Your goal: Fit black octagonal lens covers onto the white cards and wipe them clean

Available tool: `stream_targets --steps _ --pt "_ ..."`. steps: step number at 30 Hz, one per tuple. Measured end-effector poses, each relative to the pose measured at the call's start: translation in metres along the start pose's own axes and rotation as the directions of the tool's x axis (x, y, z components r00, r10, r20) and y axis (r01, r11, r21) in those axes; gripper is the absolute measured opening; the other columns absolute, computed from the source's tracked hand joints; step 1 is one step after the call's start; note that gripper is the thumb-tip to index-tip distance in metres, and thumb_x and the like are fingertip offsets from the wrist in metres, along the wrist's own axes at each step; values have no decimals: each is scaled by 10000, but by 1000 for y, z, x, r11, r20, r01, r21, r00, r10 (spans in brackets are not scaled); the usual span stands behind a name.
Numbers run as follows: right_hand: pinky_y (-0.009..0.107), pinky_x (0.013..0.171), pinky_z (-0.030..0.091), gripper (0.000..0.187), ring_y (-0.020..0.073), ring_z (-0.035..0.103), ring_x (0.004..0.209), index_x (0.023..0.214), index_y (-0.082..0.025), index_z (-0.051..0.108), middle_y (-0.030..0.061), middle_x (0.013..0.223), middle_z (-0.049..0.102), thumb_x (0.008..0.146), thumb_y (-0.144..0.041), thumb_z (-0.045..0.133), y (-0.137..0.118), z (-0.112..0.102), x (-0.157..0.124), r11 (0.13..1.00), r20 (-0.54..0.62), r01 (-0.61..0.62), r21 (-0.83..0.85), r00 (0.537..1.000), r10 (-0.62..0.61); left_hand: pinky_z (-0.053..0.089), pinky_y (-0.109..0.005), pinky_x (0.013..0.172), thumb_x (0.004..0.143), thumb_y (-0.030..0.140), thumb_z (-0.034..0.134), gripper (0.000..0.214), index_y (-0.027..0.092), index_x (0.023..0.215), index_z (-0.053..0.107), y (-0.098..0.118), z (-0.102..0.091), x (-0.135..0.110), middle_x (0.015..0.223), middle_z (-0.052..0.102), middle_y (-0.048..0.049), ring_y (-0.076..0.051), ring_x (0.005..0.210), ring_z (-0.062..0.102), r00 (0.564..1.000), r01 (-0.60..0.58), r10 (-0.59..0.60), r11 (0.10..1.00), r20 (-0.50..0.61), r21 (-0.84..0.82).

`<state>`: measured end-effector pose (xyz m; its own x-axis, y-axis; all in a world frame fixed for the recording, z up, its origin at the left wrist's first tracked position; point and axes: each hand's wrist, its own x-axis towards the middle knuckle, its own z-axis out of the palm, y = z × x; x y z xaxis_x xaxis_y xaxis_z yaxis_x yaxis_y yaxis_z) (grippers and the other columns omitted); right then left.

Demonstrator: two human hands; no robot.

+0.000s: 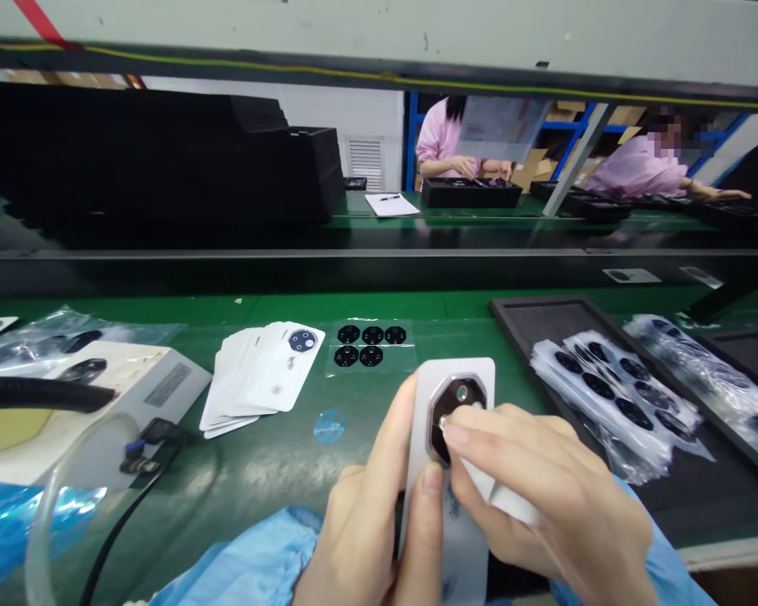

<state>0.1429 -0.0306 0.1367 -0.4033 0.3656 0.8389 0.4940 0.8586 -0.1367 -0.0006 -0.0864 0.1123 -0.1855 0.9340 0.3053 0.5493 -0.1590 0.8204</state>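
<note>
In front of me my left hand [360, 522] is wrapped round a pale phone back panel [421, 417], its thumb lying on the face. Near the panel's top is a dark, octagonal camera lens plate [445, 438] in a shiny frame. My right hand [556, 480] presses its fingertips on that plate, and a folded white cloth [515, 503] shows under its fingers. The right fingers hide part of the plate. To the left, a fanned stack of white phone panels [271, 374] lies beside a clear sheet [388, 357] bearing several black lens plates.
A round blue film [329, 427] lies on the green bench. At right, a dark tray [682, 505] carries bagged lens plates [597, 387]. A white machine [170, 396] with a hose and cable stands left. Two people in pink work behind, near a black box [471, 194].
</note>
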Motion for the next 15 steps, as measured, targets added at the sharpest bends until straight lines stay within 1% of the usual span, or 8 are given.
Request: stream_targets --steps 2,5,7,9,12,15 --pt "270 544 556 286 184 716 716 1060 -146 602 39 922 742 789 -56 609 2 0 3 1000 18 17 1 1000 -17 571 -246 576 914 282 485 538 251 1445 403 0 0 0 705 695 -31 -189 614 686 1000 3 -3 1000 -6 -25" --pt "268 523 539 254 163 703 673 1018 -156 589 16 843 739 794 -37 586 1 2 7 998 -19 -1 63 1000 2 578 -257 595 910 272 497 527 258 1431 424 0 0 1 668 692 -17 -189 598 680 1000 0 -1 999 -15 -37" --pt "263 525 539 288 156 701 674 1023 -165 581 4 841 738 774 -19 584 0 3 8 996 -20 -4 89 1000 6 582 -256 626 916 288 495 502 288 1415 444 0 -1 1 686 705 -10 -179 605 678 1000 16 -17 999 -12 -39" --pt "259 537 549 333 154 703 697 1039 -175 574 0 877 738 748 -15 592 0 3 9 995 -22 -23 101 999 26 575 -231 621 921 319 494 479 316 1399 461 2 -2 2 754 728 -10 -160 610 674 999 33 -34 999 -12 -40" --pt "242 554 573 318 149 703 709 1004 -204 585 -4 870 730 735 -34 602 0 -1 12 977 -57 -124 176 989 136 561 -190 609 918 332 505 454 321 1371 495 8 -4 4 838 749 -1 -139 619 671 999 32 -34 998 -28 -60" --pt "251 512 571 316 158 682 632 948 -233 602 -9 765 703 715 -20 622 -4 -8 15 936 -121 -208 283 961 250 547 -154 585 910 325 531 437 327 1347 519 13 -6 6 804 758 32 -132 648 683 998 60 -63 994 -29 -88"
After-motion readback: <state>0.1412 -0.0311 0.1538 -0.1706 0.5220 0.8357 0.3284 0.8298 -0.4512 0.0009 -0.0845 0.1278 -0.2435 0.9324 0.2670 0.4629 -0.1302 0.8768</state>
